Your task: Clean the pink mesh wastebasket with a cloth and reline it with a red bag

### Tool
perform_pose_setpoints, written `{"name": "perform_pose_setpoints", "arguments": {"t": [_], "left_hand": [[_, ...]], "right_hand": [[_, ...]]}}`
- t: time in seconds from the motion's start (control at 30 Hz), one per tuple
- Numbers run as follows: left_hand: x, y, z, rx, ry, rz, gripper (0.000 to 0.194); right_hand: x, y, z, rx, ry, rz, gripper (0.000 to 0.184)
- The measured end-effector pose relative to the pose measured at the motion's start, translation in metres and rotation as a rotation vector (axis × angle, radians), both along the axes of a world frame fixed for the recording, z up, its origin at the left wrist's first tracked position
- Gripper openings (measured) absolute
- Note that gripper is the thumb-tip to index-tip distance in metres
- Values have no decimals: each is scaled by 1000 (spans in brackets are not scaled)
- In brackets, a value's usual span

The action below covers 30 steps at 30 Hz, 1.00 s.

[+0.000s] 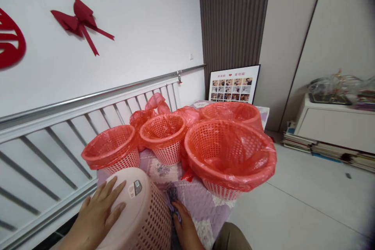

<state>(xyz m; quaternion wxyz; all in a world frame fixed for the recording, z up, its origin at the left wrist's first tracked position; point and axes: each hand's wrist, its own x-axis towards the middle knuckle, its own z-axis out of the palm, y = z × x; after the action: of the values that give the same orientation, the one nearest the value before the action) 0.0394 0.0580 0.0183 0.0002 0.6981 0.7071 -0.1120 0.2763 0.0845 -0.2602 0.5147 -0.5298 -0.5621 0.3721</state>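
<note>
A pale pink plastic basket (137, 207) with a perforated side lies close to me, its round base turned up and toward the left. A small grey-and-white label (135, 188) sticks to that base. My left hand (101, 213) rests flat on the base with its fingers spread. On the basket's right side, my right hand (183, 222) has its fingers curled round a purple and dark grey cloth (172, 201) that touches the perforated wall. Part of the cloth is hidden behind the basket and the hand.
Several baskets lined with red plastic bags, including a large one (230, 189) and a smaller one (166, 154), stand on a table with a purple floral cloth (202, 203). Behind runs a white radiator (88, 125). A photo board (234, 84) and a low cabinet (336, 125) stand farther back.
</note>
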Motion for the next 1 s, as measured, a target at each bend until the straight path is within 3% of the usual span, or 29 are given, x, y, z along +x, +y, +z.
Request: {"name": "perform_pose_setpoints", "arguments": {"t": [0.07, 0.23, 0.3, 0.4, 0.5, 0.63, 0.83, 1.0], "left_hand": [[-2, 0, -2, -5, -1, -8, 63], [-6, 1, -8, 45, -11, -17, 62], [-6, 2, -9, 47, -11, -15, 62], [-6, 3, -9, 48, -15, -14, 62], [-6, 3, -8, 56, -26, -17, 62], [-6, 0, -6, 64, -41, -14, 62], [-1, -2, 0, 29, -34, 10, 65], [8, -2, 8, -33, -12, 48, 66]], "right_hand": [[-4, -4, 23, 31, 26, 6, 39], [-20, 5, 125, 232, 64, 110, 38], [-23, 18, 159, 336, 56, 179, 40], [-27, 45, 182, 325, 41, 264, 41], [-33, 71, 175, 230, 26, 321, 41], [-39, 86, 138, 162, -14, 351, 37], [-24, 86, 83, 57, -84, 323, 39], [-3, 73, 55, 26, -115, 318, 41]]}}
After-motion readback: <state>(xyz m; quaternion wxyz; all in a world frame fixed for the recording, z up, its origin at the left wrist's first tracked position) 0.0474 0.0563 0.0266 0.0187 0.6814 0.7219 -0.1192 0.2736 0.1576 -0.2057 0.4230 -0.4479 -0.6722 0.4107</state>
